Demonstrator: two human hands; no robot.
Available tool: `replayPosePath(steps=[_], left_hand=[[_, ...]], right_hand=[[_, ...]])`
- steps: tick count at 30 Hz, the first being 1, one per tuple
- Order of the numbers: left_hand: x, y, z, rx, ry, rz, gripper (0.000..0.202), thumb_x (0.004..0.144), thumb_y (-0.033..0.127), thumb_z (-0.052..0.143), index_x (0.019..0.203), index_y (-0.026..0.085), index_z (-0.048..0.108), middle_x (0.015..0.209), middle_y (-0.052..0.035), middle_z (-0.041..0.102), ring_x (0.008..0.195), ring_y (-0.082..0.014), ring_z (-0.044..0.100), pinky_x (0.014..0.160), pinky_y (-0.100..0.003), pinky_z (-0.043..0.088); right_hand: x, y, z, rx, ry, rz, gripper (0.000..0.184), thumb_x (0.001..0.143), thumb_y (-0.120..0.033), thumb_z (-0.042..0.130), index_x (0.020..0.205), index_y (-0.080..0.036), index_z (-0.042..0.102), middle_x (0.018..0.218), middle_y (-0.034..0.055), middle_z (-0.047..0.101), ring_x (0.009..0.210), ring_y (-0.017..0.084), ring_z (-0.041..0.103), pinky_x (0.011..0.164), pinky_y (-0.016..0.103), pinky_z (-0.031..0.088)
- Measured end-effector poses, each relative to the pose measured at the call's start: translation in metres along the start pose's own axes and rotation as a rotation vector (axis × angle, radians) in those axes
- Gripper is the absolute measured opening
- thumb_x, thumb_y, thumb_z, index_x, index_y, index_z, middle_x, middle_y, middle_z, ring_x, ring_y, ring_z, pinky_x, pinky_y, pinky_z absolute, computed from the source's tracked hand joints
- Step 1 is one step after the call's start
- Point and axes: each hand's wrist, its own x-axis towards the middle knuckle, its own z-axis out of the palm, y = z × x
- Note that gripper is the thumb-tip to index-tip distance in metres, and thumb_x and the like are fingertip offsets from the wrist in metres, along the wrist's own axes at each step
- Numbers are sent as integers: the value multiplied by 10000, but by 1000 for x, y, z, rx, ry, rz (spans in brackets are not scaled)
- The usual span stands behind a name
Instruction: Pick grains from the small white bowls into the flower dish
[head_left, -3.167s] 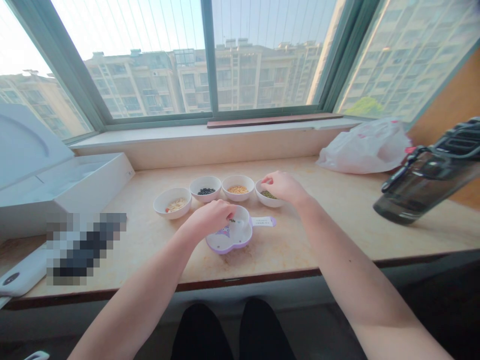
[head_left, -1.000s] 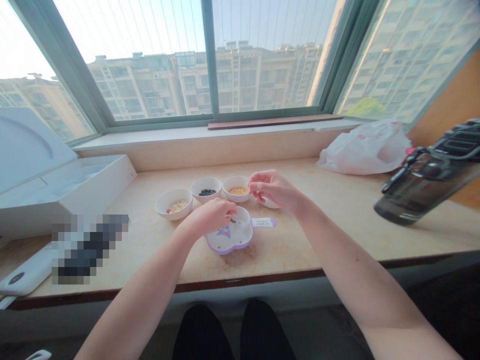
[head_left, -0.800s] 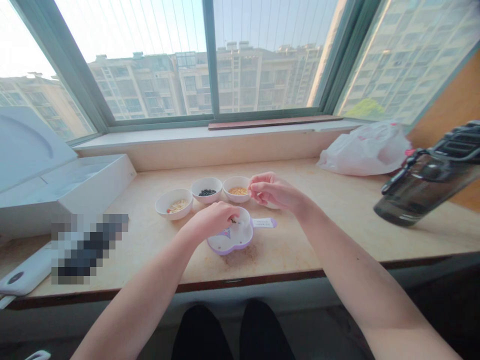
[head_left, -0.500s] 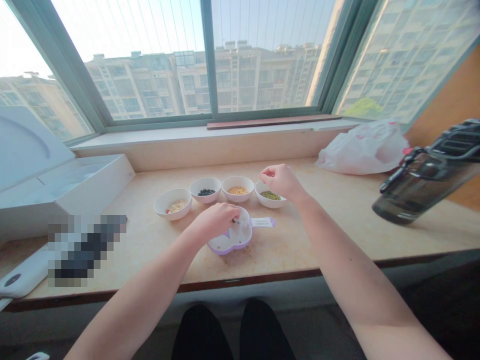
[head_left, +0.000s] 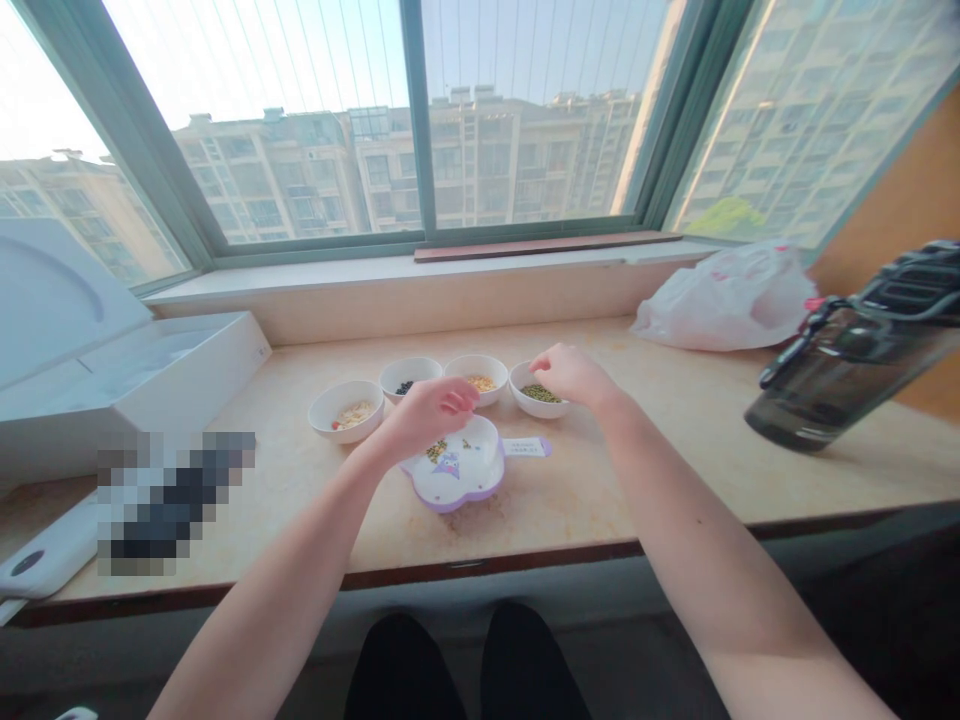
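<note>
Clock reference: dish (head_left: 480, 468) at center, twelve o'clock toward the window (head_left: 416, 120). The dish, purple-rimmed, sits on the counter (head_left: 585, 500) with its handle (head_left: 529, 447) at three o'clock.

Left hand (head_left: 429, 408): raised over the dish's rim at eleven o'clock, forearm entering from seven, palm down, fingers loosely curled. From where I stand, I cannot tell whether they pinch anything. Below lie small grains (head_left: 436, 452).

Right hand (head_left: 576, 376): forearm from four o'clock, wrist bent, fingers drawn together and directed down over the bowl of green beans (head_left: 538, 408) at one to two o'clock. Any bean between the fingertips is too small to confirm.

Remaining bowls: yellow kernels (head_left: 484, 383) at twelve, black beans (head_left: 403, 388) at eleven, pale pieces (head_left: 354, 414) at ten.
</note>
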Motion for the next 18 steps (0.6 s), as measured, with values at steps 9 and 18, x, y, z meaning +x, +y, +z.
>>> replayPosePath(steps=[9,18], left_hand=[[3,12,-4,-822,127,-158,379,637,122,854,957,175,658,795,44,623,715,-82,645,722,-224,508],[6,6,-4,-924,114,-153,430,645,108,854,1003,185,629,811,44,639,753,-87,656,778,-233,503]], right_hand=[[-19,-32,2,815,-78,-356,246,826,-306,656,968,-158,792,731,28,703,599,129,565,597,279,437],[-39,-54,11,1080,-281,-466,323,746,-411,833,962,-178,775,847,32,730,640,118,619,563,258,470]])
